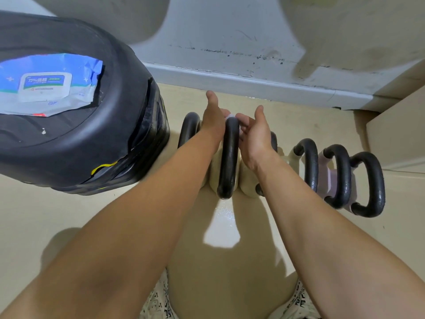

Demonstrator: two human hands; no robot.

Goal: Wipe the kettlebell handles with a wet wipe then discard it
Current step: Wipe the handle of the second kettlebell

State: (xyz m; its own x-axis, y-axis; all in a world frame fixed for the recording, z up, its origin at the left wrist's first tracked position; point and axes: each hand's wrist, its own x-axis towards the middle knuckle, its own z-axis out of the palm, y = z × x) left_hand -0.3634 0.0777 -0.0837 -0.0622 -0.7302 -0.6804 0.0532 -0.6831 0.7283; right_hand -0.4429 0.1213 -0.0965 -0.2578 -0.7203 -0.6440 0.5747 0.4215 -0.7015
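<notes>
Wet wipe (230, 116): at 12 o'clock end of kettlebell handle (228, 157), pinched by left grip (213, 122); right grip (254, 137) alongside, clasp not discernible. Step, judged: wiping this handle. Next likely: drag wipe toward 6 o'clock, keeping pressure.

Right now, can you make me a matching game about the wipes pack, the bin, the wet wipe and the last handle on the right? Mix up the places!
Things:
1. wipes pack
2. bin
3. wet wipe
4. last handle

Places:
A. left of the kettlebells
B. far right end of the row
C. lying on top of the bin
D. between the left hand and the right hand

Pairs: 1-C, 2-A, 3-D, 4-B.
</notes>
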